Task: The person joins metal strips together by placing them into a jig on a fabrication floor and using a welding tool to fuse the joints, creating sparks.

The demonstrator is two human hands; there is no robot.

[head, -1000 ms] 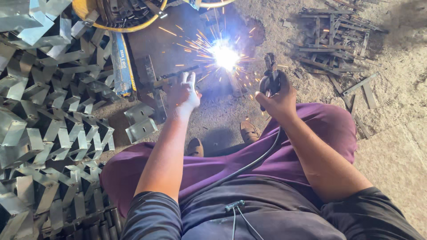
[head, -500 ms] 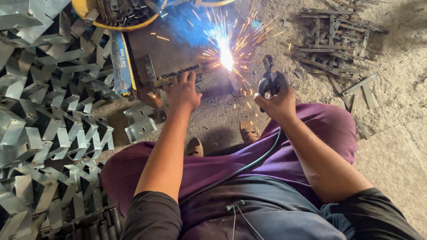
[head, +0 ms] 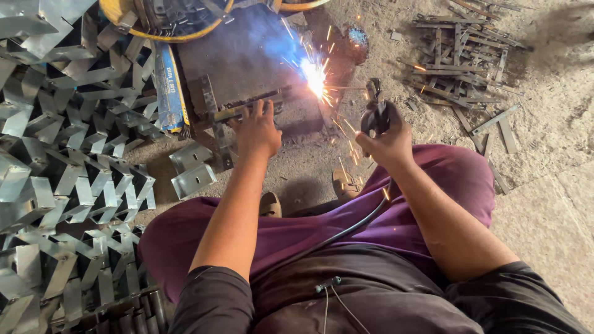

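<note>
Dusty concrete floor [head: 544, 247] in daylight; folded metal brackets [head: 68, 161] heaped at nine o'clock, scrap strips [head: 461, 55] scattered at one o'clock.

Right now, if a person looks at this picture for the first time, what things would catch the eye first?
The bright white welding spark at top centre draws the eye first, throwing orange sparks and blue smoke over the dark metal plate. Just below it, the left hand presses on a metal bar at the plate's edge, while the right hand grips a black welding holder. A big heap of shiny bent metal brackets fills the left side.
</note>
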